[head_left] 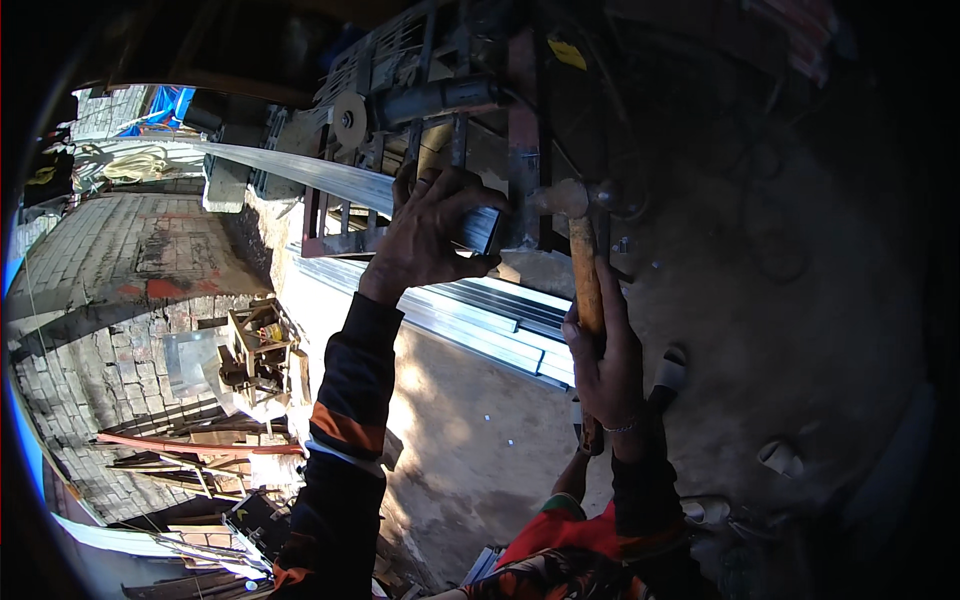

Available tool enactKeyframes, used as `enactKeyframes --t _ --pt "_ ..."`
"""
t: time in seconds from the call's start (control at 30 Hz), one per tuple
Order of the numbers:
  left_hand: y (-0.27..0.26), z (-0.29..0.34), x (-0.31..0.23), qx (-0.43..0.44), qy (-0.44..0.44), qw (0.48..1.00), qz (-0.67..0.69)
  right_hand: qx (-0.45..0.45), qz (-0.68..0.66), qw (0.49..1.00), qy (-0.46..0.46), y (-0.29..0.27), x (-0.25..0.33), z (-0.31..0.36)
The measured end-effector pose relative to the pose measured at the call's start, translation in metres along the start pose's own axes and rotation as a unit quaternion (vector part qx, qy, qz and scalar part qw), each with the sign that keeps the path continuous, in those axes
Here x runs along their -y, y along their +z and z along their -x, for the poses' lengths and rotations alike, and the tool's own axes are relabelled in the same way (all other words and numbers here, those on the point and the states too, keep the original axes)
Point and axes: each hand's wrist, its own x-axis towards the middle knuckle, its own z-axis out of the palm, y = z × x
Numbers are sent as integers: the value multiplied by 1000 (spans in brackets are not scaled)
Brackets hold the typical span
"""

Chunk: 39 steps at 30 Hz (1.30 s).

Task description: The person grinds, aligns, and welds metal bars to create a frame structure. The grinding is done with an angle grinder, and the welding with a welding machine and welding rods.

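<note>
My left hand (432, 235) grips a long silvery metal bar (320, 177) close to its near end, fingers over the top and thumb below. The bar runs away to the far left and lies over a dark metal frame (523, 130). In my right hand (608, 365) is a hammer (583, 262) with a worn wooden handle, held upright. Its head is just right of the bar's end, beside the frame; whether it touches the frame I cannot tell. An angle grinder (430, 100) with a pale disc rests on the frame beyond my left hand.
Several silvery metal profiles (490, 325) lie on the ground below the frame. Leftward are a block wall (90, 370), a small wooden stand (262, 345) and a pile of timber (200, 465). A pale shoe or slipper (780, 459) lies on the dirt floor at the right.
</note>
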Motion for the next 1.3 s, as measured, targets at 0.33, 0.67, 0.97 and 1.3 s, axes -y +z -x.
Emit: enactKeyframes --t 0.33,0.67,0.97,1.3 --pt "1 -4 -6 -13 -6 1000 25 -5 -53 998 38 41 -1 40" --pt "3 0 9 43 -36 992 113 -14 -217 969 116 55 11 40" --pt "-10 -11 -5 17 54 998 27 10 -233 968 88 48 -8 40" --pt "-7 -12 1 45 37 994 87 3 -177 980 88 46 -6 44"
